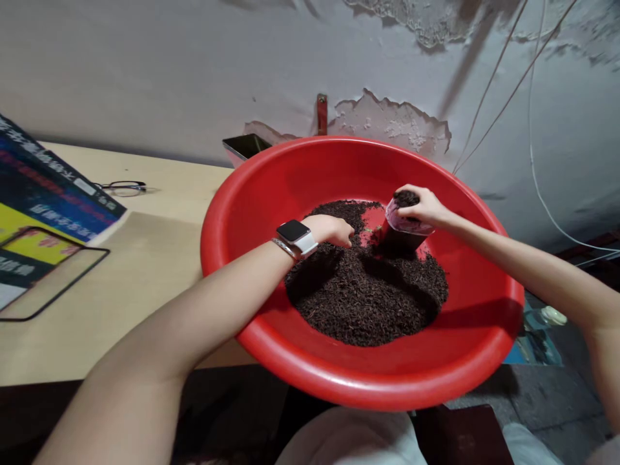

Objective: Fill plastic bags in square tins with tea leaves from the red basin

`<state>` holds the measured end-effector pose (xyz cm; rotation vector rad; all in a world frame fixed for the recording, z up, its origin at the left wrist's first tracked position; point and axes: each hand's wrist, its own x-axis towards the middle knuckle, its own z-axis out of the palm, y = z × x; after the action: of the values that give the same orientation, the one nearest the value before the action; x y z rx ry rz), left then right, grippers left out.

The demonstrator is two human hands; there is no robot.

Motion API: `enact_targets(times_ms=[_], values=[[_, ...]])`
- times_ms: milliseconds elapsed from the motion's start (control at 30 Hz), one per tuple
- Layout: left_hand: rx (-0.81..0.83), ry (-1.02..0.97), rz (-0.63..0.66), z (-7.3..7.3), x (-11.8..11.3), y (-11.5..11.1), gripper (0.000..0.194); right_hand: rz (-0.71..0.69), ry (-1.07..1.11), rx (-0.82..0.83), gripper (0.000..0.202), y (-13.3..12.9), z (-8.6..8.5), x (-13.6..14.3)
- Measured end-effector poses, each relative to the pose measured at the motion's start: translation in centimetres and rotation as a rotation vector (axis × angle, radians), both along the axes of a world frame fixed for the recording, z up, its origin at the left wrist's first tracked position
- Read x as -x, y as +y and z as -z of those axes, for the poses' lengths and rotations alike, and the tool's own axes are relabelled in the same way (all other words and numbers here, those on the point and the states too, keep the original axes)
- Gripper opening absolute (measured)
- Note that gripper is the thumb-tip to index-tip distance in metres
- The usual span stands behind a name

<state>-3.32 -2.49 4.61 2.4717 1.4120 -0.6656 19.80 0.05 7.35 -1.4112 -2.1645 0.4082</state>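
A large red basin (363,387) holds a heap of dark, crumbly material (368,303) that looks like loose tea leaves or soil. Low over the heap, my left hand (332,229) points right with its fingers curled down; what they hold, if anything, is hidden. Inside the basin stands a small container (400,239) with a pale pinkish rim and a dark side. My right hand (423,205) is at its top, thumb and fingers closed around a clump of the dark material (405,198). A white-strapped watch (294,232) is on my left wrist.
Left of the basin is a pale wooden table (159,258) with glasses (124,187), a printed box or booklet (48,194) and a thin black frame (72,278). Behind the basin stands an open box (247,145) near the peeling wall (169,77). Thin cords (504,84) hang at right.
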Motion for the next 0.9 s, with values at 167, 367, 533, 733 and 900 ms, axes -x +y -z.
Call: enact_targets(times_ms=[167, 367, 533, 733, 900], values=[[0.014, 0.007, 0.006, 0.1, -0.1, -0.1, 0.053, 0.154, -0.038, -0.073, 0.052, 3.7, -1.8, -3.1], [0.019, 0.006, -0.01, -0.3, -0.2, -0.5, 0.052, 0.169, -0.13, -0.053, 0.049, 4.5, -1.4, -3.6], [0.019, 0.032, -0.019, -0.9, -0.1, -0.6, 0.052, 0.042, -0.208, -0.306, 0.015, 2.2, -1.3, -0.2], [-0.077, -0.015, -0.074, -2.1, 0.9, -0.3, 0.053, -0.253, -0.331, -0.1, 0.02, -1.2, 4.0, 4.4], [-0.049, -0.02, -0.068, -2.1, 0.8, -0.5, 0.052, -0.205, -0.477, 0.261, 0.026, -0.6, 10.2, 7.0]])
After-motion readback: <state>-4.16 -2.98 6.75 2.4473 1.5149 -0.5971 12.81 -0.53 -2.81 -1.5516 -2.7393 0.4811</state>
